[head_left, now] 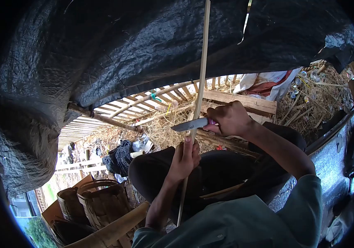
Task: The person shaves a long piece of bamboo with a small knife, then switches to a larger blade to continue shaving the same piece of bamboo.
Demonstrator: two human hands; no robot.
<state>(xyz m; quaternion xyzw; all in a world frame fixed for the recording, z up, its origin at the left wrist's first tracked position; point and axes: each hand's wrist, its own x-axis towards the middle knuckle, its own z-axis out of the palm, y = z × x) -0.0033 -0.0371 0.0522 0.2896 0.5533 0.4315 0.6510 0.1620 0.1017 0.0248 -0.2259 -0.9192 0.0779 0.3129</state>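
A long, pale bamboo strip [202, 70] runs steeply upward through the middle of the view, its lower end passing down beside my lap. My left hand [184, 156] is closed round the strip, thumb lying along it. Just above that thumb, the blade of a knife [189, 125] crosses the strip with its tip pointing left. My right hand [230, 120] grips the knife's handle, of which a small pinkish part shows between the fingers. Both forearms reach out over my dark-trousered knees [154, 167].
Black plastic sheeting [144, 45] hangs low across the top. Beyond my knees lie a wooden beam [241, 103] and dry straw [170, 122], with a slatted bamboo fence [123, 108] behind. Woven baskets [102, 202] and a thick bamboo pole [113, 228] are at lower left.
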